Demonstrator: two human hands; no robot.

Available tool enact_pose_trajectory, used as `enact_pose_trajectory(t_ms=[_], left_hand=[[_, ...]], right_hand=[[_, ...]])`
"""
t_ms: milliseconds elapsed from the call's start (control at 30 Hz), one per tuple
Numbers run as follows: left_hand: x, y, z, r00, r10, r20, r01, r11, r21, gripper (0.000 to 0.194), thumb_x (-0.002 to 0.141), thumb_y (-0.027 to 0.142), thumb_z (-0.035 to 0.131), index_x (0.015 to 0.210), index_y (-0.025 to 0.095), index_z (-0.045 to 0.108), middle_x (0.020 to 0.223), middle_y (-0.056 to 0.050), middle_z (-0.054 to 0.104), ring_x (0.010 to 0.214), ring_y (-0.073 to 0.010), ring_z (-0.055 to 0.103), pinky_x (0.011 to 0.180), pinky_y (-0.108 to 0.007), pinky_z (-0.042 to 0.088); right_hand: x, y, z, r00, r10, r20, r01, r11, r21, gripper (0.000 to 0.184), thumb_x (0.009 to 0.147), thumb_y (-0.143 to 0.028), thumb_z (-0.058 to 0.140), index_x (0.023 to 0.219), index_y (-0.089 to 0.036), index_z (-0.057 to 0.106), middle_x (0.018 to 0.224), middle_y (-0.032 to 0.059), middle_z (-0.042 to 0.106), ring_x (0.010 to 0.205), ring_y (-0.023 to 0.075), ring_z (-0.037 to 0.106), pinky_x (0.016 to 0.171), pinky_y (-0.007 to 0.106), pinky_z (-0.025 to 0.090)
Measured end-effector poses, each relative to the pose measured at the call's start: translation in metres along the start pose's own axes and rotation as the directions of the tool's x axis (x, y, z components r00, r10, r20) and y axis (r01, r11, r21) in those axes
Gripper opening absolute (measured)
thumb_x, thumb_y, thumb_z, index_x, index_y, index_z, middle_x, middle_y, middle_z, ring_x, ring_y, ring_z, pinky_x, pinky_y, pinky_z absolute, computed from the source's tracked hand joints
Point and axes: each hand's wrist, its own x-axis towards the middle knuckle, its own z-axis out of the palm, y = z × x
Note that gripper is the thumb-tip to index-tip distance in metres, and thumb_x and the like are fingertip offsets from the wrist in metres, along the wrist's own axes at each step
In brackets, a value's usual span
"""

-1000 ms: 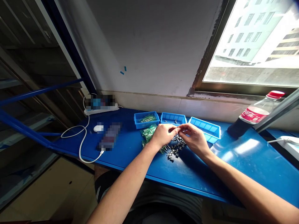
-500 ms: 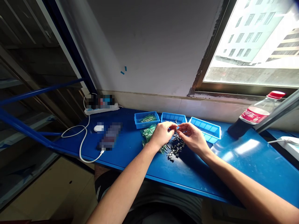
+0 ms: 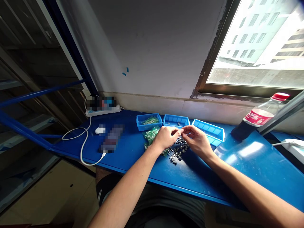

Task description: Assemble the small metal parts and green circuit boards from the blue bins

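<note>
My left hand [image 3: 165, 137] and my right hand [image 3: 198, 140] meet fingertip to fingertip over a pile of small dark parts [image 3: 178, 150] on the blue bench [image 3: 142, 158]. Both hands pinch a tiny piece between them that is too small to name. A heap of small green parts [image 3: 151, 134] lies just left of my left hand. Three blue trays stand behind the hands: the left tray [image 3: 149, 122] holds green parts, the middle tray [image 3: 176, 120] holds a few small pieces, and the right tray [image 3: 209, 130] sits beyond my right hand.
A cola bottle [image 3: 257, 117] with a red cap stands at the right near the window. A white power strip [image 3: 103, 109], a white cable [image 3: 83, 139] and a white charger [image 3: 100, 130] lie at the left. The bench's front edge runs below my forearms.
My fingertips drew slightly apart half a second ago and have closed together again over the dark parts. Nothing else moved.
</note>
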Motion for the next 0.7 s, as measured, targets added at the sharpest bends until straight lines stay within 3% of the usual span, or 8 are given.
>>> enact_pose_trajectory(t_ms=[167,500,700], left_hand=[[0.0012,-0.0039,0.0017,0.999,-0.016,-0.035,0.015,0.999,-0.041,0.021,0.099,0.023,0.066,0.109,0.022,0.084,0.110,-0.005,0.085,0.101,-0.0235,0.081,0.091,-0.035,0.064],[0.0019,-0.0041,0.0020,0.993,-0.032,-0.115,0.022,0.996,-0.092,0.019,0.088,0.010,0.076,0.102,0.020,0.083,0.103,-0.005,0.085,0.095,-0.0215,0.081,0.093,-0.036,0.066],[0.0032,-0.0043,0.0019,0.986,-0.137,-0.095,0.100,0.944,-0.315,0.038,0.091,0.014,0.078,0.128,0.020,0.074,0.108,-0.008,0.085,0.101,-0.0233,0.083,0.095,-0.038,0.067]], right_hand=[[-0.0007,0.0031,0.0006,1.000,-0.009,0.025,0.009,1.000,-0.003,0.016,0.096,-0.039,0.071,0.105,-0.026,0.074,0.105,0.0066,0.078,0.093,0.0249,0.075,0.086,0.044,0.063],[-0.0003,0.0025,0.0013,0.999,0.036,-0.020,-0.035,0.999,0.035,0.032,0.094,-0.052,0.077,0.110,-0.026,0.068,0.102,0.0072,0.075,0.095,0.0257,0.074,0.083,0.043,0.063],[-0.0001,0.0068,0.0028,0.997,0.049,-0.056,-0.038,0.983,0.181,0.049,0.091,-0.048,0.082,0.129,-0.028,0.059,0.104,0.0049,0.073,0.090,0.0223,0.072,0.081,0.041,0.062]])
